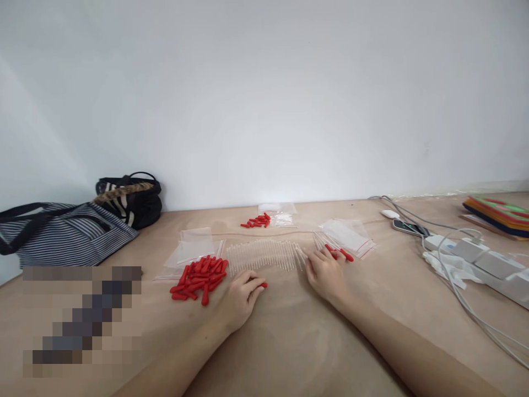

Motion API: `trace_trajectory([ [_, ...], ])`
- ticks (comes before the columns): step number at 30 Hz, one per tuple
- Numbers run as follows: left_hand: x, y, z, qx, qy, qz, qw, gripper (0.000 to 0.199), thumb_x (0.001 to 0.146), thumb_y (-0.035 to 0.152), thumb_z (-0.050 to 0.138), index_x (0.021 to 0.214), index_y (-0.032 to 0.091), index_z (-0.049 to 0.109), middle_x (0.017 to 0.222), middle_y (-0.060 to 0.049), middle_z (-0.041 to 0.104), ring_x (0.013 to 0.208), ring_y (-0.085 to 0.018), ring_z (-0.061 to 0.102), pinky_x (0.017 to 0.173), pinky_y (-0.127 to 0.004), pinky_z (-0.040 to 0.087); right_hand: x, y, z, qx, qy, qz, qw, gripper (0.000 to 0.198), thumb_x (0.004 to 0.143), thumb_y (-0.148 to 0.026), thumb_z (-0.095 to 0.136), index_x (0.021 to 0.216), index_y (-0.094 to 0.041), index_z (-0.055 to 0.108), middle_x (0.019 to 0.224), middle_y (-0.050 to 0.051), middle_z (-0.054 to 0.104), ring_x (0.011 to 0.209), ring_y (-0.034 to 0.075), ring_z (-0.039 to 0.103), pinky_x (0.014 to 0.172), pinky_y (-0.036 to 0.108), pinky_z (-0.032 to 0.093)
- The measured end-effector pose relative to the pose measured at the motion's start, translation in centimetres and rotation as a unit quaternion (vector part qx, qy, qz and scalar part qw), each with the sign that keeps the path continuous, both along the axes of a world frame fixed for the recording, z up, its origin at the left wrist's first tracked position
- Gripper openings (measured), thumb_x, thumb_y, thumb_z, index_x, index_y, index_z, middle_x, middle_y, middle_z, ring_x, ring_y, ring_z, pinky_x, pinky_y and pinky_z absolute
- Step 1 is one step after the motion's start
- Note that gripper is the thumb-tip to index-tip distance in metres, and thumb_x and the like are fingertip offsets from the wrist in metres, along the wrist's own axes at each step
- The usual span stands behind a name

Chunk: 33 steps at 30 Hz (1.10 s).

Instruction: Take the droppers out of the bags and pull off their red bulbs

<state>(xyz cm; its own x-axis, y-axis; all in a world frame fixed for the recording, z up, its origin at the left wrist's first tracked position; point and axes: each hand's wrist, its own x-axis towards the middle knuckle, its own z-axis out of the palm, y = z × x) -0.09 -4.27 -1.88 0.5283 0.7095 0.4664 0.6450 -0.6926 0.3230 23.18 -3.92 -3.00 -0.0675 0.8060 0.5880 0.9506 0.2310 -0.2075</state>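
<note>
My left hand (243,298) is closed, with a small red club-shaped piece (265,285) pinched at its fingertips. Left of it lies a heap of similar red pieces (200,277), partly on clear zip bags (194,243). Beyond both hands, thin pale sticks (260,255) lie side by side in a long row. At the row's right end, my right hand (326,273) has its fingers drawn together on a thin stick (299,257); the exact grip is partly hidden. A few red pieces (346,255) lie beside its fingers, near more zip bags (345,234).
Farther back are a small red pile (257,221) and a bag of sticks (283,219). A striped bag (74,231) and a black bag (142,201) stand left. Cables (450,275), a power strip (491,270) and coloured folded items (498,215) lie right. A wall closes the back.
</note>
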Motion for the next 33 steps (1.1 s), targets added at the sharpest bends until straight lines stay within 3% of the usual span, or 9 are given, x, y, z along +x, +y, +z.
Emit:
trace_trajectory([
  [4,0.1,0.0,0.2,-0.008,0.013,0.008,1.0,0.024,0.083,0.016,0.042,0.1,0.018,0.059,0.089,-0.005,0.061,0.082,-0.017,0.059,0.073,-0.031,0.05,0.7,1.8,0.3,-0.029,-0.001,-0.09,0.995,0.024,0.081,-0.017,0.04,0.085,-0.022,0.063,0.077,0.004,0.066,0.083,0.02,0.049,0.082,0.04,0.017],
  [9,-0.1,0.0,0.3,-0.001,0.01,0.006,1.0,0.023,0.083,0.015,0.04,0.099,0.019,0.057,0.088,-0.004,0.061,0.082,-0.017,0.059,0.073,-0.03,0.049,0.7,2.5,-0.1,-0.057,-0.033,-0.081,0.995,0.027,0.081,-0.017,0.039,0.067,-0.021,0.063,0.075,0.005,0.066,0.082,0.021,0.047,0.081,0.043,0.017],
  [18,-0.6,-0.8,0.5,0.07,-0.016,0.018,0.997,0.018,0.084,0.021,0.043,0.097,0.021,0.056,0.087,-0.003,0.064,0.082,-0.015,0.06,0.074,-0.026,0.049,0.1,1.9,-0.3,-0.07,-0.059,-0.065,0.994,0.027,0.083,-0.02,0.039,0.071,-0.02,0.063,0.079,0.006,0.064,0.085,0.022,0.047,0.081,0.045,0.016],
  [22,-3.3,0.0,1.6,0.139,-0.024,0.107,0.984,0.015,0.083,0.027,0.045,0.09,0.02,0.056,0.083,-0.004,0.065,0.081,-0.017,0.06,0.076,-0.03,0.047,0.0,1.7,-0.1,-0.063,-0.038,-0.047,0.996,0.027,0.086,-0.023,0.037,0.077,-0.021,0.063,0.078,0.005,0.065,0.085,0.021,0.048,0.082,0.043,0.016],
  [26,-6.5,1.4,2.7,0.152,0.022,0.21,0.966,0.014,0.08,0.031,0.045,0.08,0.02,0.054,0.076,-0.003,0.064,0.07,-0.018,0.059,0.065,-0.03,0.047,0.2,1.4,0.1,-0.054,-0.022,-0.017,0.998,0.027,0.087,-0.026,0.036,0.081,-0.022,0.062,0.077,0.003,0.065,0.084,0.019,0.048,0.082,0.04,0.016],
  [33,-8.3,2.6,2.6,0.163,0.102,0.194,0.962,0.013,0.078,0.028,0.046,0.072,0.021,0.055,0.074,-0.003,0.064,0.074,-0.022,0.056,0.066,-0.033,0.042,3.6,1.4,0.8,-0.045,-0.031,-0.094,0.994,0.026,0.084,-0.029,0.039,0.085,-0.022,0.064,0.084,0.006,0.064,0.084,0.021,0.049,0.076,0.037,0.02],
])
